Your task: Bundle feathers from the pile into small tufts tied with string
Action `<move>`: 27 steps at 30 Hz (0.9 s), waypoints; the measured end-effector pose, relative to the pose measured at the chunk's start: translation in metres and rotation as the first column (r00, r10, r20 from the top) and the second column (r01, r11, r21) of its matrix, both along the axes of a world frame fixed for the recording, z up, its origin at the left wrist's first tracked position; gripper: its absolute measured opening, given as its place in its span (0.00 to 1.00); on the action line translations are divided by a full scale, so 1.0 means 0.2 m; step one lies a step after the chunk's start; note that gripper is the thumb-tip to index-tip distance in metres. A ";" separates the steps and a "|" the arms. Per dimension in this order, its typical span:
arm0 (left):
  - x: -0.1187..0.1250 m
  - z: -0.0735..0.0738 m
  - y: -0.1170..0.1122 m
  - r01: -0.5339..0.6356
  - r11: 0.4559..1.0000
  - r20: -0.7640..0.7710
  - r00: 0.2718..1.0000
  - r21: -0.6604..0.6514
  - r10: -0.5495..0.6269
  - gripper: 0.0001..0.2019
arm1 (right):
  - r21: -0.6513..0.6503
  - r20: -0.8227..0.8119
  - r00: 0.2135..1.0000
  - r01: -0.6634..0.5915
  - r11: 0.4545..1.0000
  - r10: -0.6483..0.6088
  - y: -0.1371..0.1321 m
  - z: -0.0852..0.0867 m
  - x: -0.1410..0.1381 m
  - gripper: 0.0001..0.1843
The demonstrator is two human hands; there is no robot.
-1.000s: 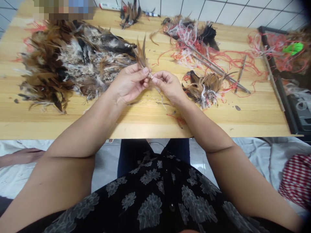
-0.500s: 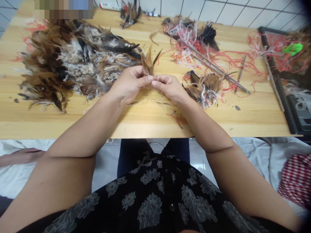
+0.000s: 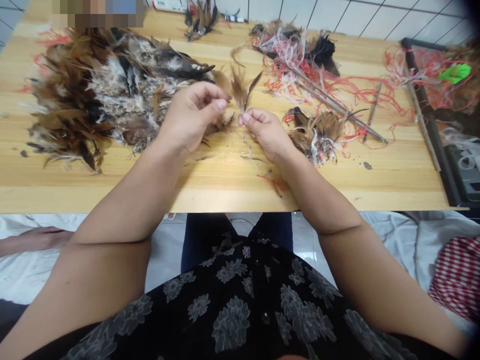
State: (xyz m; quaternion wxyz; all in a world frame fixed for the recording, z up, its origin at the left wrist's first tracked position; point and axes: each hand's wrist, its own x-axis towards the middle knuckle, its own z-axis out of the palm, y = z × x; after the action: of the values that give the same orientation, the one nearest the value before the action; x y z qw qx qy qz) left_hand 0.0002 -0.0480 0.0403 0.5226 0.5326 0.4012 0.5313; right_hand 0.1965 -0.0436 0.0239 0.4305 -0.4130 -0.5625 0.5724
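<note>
My right hand pinches the base of a small feather bunch between thumb and fingertips. The bunch stands upright, brown with one dark feather leaning right. Just left of it is my left hand, its thumb and forefinger drawn together at a brown feather that looks blurred. Behind and left of that hand spreads a large heap of brown, grey and black feathers. A smaller clump of feathers tied with white and red strands lies right of my right hand.
Red and white plastic strings lie at the back with thin sticks across them. A black-edged tray stands at the right. A feather tuft and markers lie by the tiled wall. Another person's hand rests at lower left.
My hands, close together on the bunch before, have parted. The left has moved left and slightly up, while the right keeps the bunch, which now stands a little further right.
</note>
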 end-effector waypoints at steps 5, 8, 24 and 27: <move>-0.04 0.11 -0.03 -0.169 0.980 -0.246 0.951 0.104 0.190 0.15 | 0.052 0.024 0.997 0.070 0.996 -0.071 0.06 -0.06 0.06 0.27; -0.06 0.13 -0.04 -0.160 0.983 -0.292 0.939 0.095 0.181 0.10 | 0.070 0.040 0.993 0.111 0.991 -0.114 0.10 -0.10 0.08 0.30; -0.10 -0.05 0.09 0.041 0.994 -0.415 0.910 0.105 0.006 0.10 | 0.113 0.067 0.985 0.148 0.983 -0.156 0.09 -0.12 0.07 0.28; -0.09 -0.08 0.12 0.021 0.995 -0.395 0.919 0.097 0.019 0.11 | 0.119 0.061 0.986 0.146 0.982 -0.154 0.08 -0.12 0.06 0.26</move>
State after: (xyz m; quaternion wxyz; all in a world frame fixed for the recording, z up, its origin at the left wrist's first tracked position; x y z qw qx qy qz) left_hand -0.0186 -0.0249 0.0242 0.4042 0.6541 0.4713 0.4320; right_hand 0.2084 -0.0272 0.0002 0.4756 -0.4488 -0.5762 0.4903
